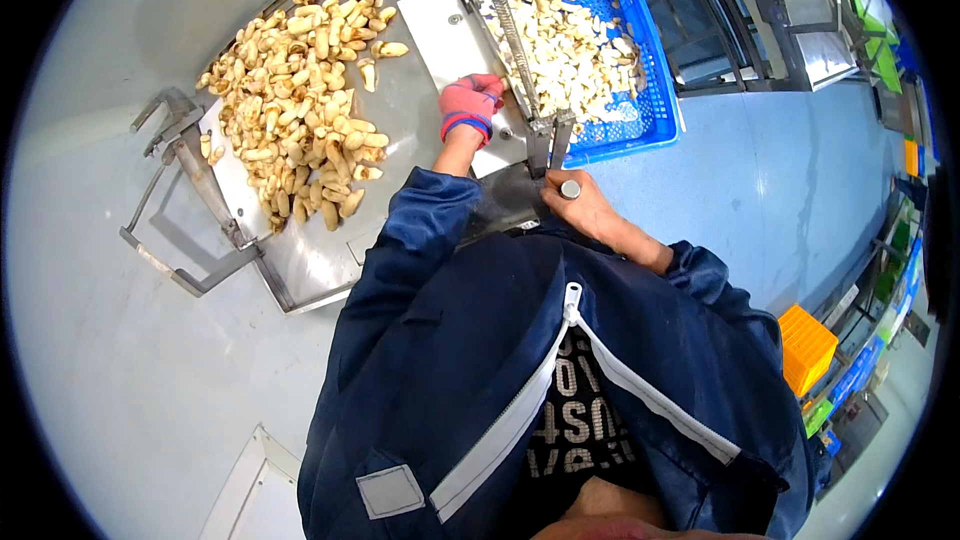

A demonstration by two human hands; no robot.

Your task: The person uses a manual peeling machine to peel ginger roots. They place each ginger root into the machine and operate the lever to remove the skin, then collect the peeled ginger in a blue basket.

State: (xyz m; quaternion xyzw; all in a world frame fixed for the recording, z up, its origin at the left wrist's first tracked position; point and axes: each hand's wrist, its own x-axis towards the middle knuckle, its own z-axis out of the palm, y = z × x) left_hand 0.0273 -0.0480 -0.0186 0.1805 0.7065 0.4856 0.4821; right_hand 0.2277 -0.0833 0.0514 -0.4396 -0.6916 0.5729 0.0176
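My left hand [471,106], in a pink glove with a blue cuff, rests curled on the white cutting board [442,37], close to the guillotine-style cutter [540,136]. Its fingers hide whether anything is held. Below the cutter my right hand [589,206] grips the lever handle [570,190], whose round metal end shows. A long coil spring [508,30] runs along the cutter. To the left, a heap of pale mushrooms [300,97] with brownish ends lies on the steel table [401,116]. Right of the blade, cut mushroom pieces [562,30] lie in a blue perforated crate [664,82].
A metal clamp-like frame [199,180] juts out at the table's left edge. Steel racks [780,15] stand beyond the crate at the upper right. Behind on the right are a yellow crate [808,349] and shelving with coloured bins. Blue floor [757,172] stretches to the right.
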